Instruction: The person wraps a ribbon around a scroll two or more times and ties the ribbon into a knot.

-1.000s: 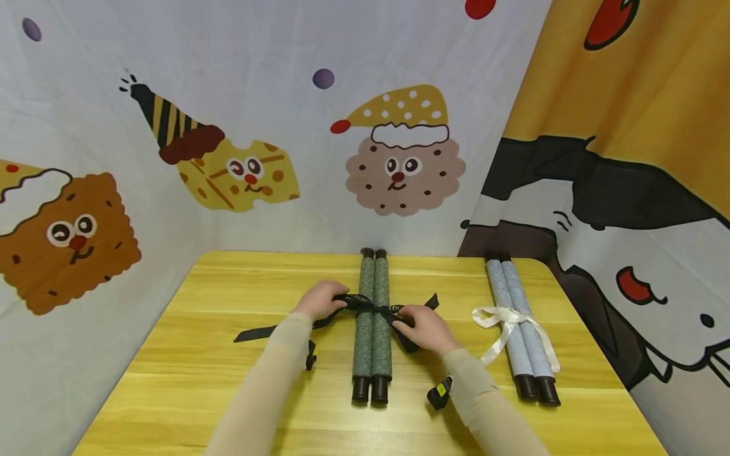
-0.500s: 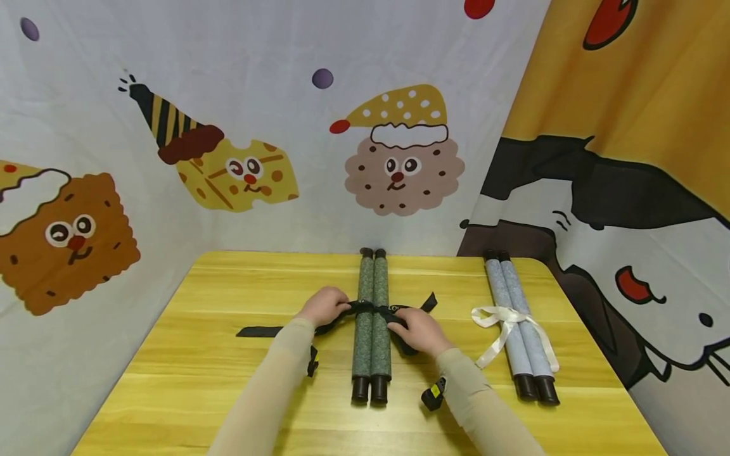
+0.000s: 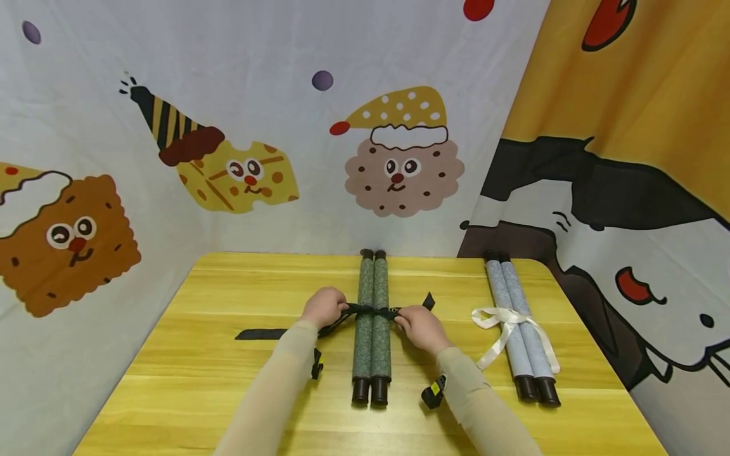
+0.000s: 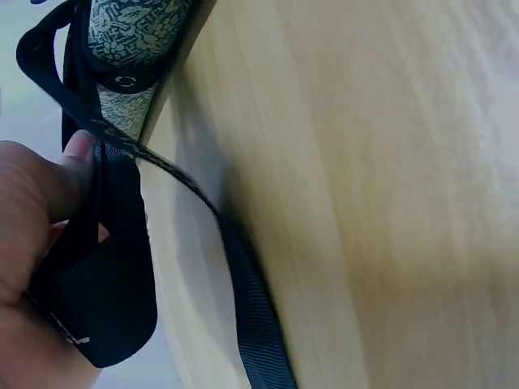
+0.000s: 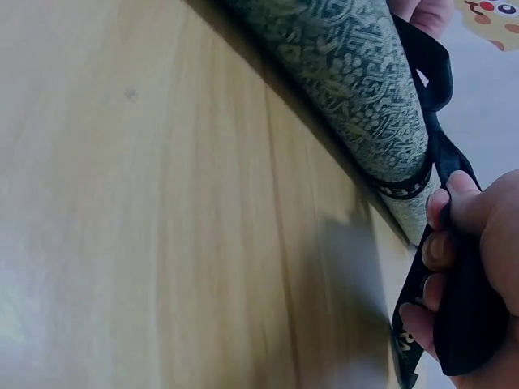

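Two green patterned scrolls [image 3: 364, 345] with dark end knobs lie side by side at the table's middle, a black ribbon [image 3: 259, 334] with pale lettering wrapped round them. On the left, my left hand [image 3: 324, 306] pinches a loop of the ribbon between thumb and fingers; a loose tail trails leftward on the table. My right hand [image 3: 422, 326] pinches the ribbon on the other side, with a loop hanging in the palm in the right wrist view and a short tail poking out behind. Between the hands the ribbon runs taut across the scrolls, crossing at a knot.
To the right lie two pale blue scrolls [image 3: 516, 342] tied with a white ribbon bow [image 3: 510, 315]. The wooden table [image 3: 188, 392] meets a cartoon-printed cloth backdrop [image 3: 262, 63] at its far edge and right side.
The ribbon between my hands has drawn tighter and flatter over the green scrolls, and its loops have shrunk. Both hands have shifted only slightly, and the scrolls have stayed in place.
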